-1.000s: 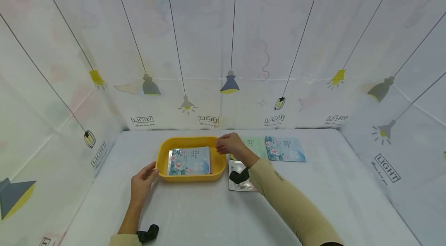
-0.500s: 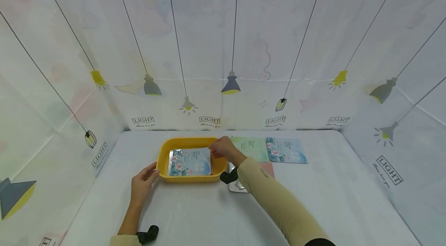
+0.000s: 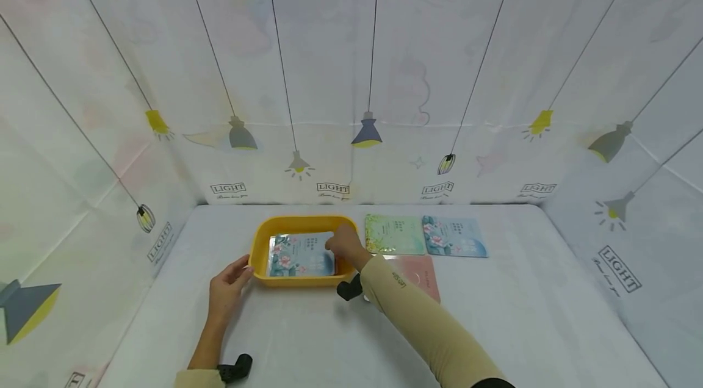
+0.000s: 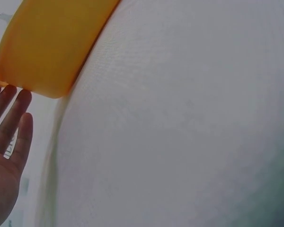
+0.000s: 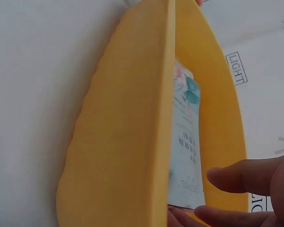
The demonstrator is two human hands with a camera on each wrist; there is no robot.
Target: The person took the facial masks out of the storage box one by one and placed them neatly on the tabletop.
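Note:
A yellow plastic tray [image 3: 296,282] stands on the white table. Inside lies a flat blue sheet mask packet [image 3: 302,257] with a flower print; a reddish edge shows under its right side. My left hand [image 3: 226,290] touches the tray's left front corner with its fingertips, the fingers [image 4: 10,116] nearly straight. My right hand [image 3: 347,246] reaches over the tray's right rim to the packet's right end. In the right wrist view, the thumb [image 5: 227,176] stands apart from the packet, while other fingertips meet its near edge.
To the right of the tray lie a green packet [image 3: 395,235] and a blue packet [image 3: 454,237] side by side. A pink packet [image 3: 420,275] lies in front of them, partly behind the right sleeve [image 3: 423,321]. A printed white cloth [image 3: 379,162] hangs behind the table.
My right hand has moved left and down from the tray's right rim to the packet's right end, uncovering the green and pink packets. The left hand stays at the tray's corner.

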